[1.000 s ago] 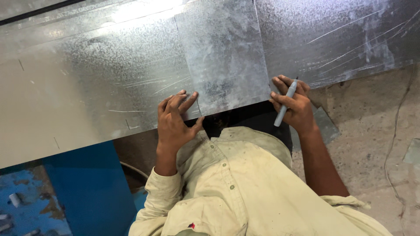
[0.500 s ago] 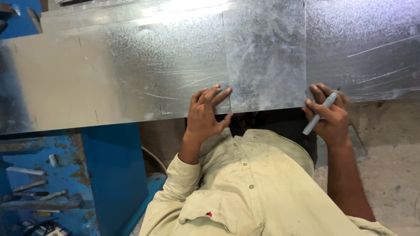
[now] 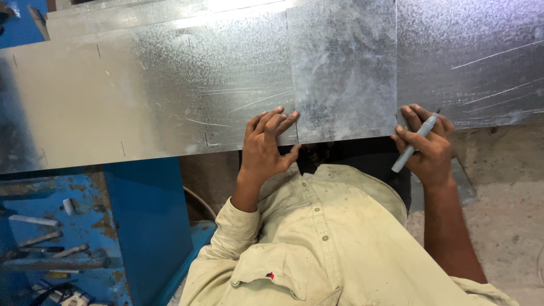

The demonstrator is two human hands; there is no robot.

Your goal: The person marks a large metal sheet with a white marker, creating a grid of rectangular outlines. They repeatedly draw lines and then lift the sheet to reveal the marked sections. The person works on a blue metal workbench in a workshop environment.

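The left hand (image 3: 266,144) is pressing flat, fingers spread and released, on the near edge of a smaller galvanized steel sheet (image 3: 343,68) lying over the large sheet (image 3: 147,96). The right hand (image 3: 426,148) is grasping a grey marker (image 3: 415,143) at that sheet's near right corner. A blue machine frame (image 3: 141,215) is standing to the left.

- The sheet (image 3: 170,96) is silver-grey galvanised metal with a mottled, crystalline spangle and thin pale scratches; its left part glares almost cream.
- The smaller panel (image 3: 343,73) on it is duller grey with cloudy white blotches.
- The marker (image 3: 415,143) is plain grey.
- The shirt (image 3: 334,243) is pale yellowish-beige, dotted with small dark specks, with a tiny red mark at the pocket.
- The stand (image 3: 141,221) is bright blue, chipped to rust-brown.
- The floor (image 3: 504,198) is dusty grey-beige.
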